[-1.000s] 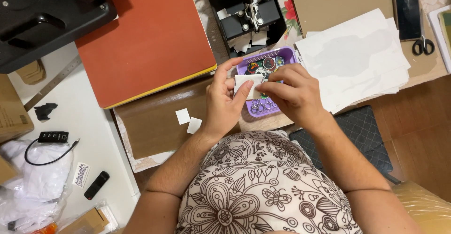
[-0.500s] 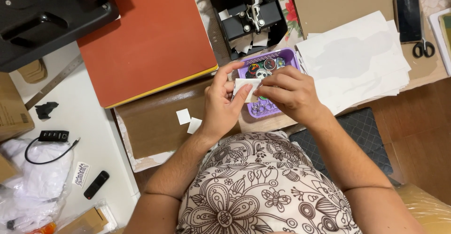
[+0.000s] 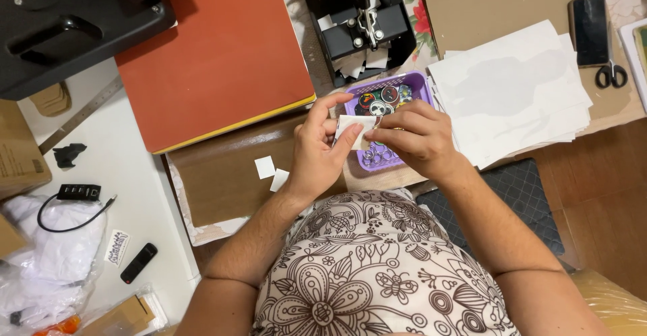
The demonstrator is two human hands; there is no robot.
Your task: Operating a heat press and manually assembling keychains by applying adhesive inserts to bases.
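My left hand [image 3: 322, 148] and my right hand [image 3: 410, 138] meet above a purple basket [image 3: 418, 81] of round button badges. Both pinch a small white paper square [image 3: 352, 128] between thumb and fingers. The right hand covers the near half of the basket, and whether it also holds a badge is hidden. Two more white paper squares [image 3: 271, 173] lie on a brown sheet [image 3: 222, 181] to the left of my left hand.
A black badge press [image 3: 360, 19] stands behind the basket. A red-orange pad [image 3: 216, 53] and a black machine [image 3: 60, 19] lie to the left. A stack of white paper [image 3: 512, 93], a phone [image 3: 588, 20] and scissors [image 3: 611, 74] are on the right.
Both hands stayed together over the basket, shifting slightly. The fingers have reworked their pinch on the paper square.
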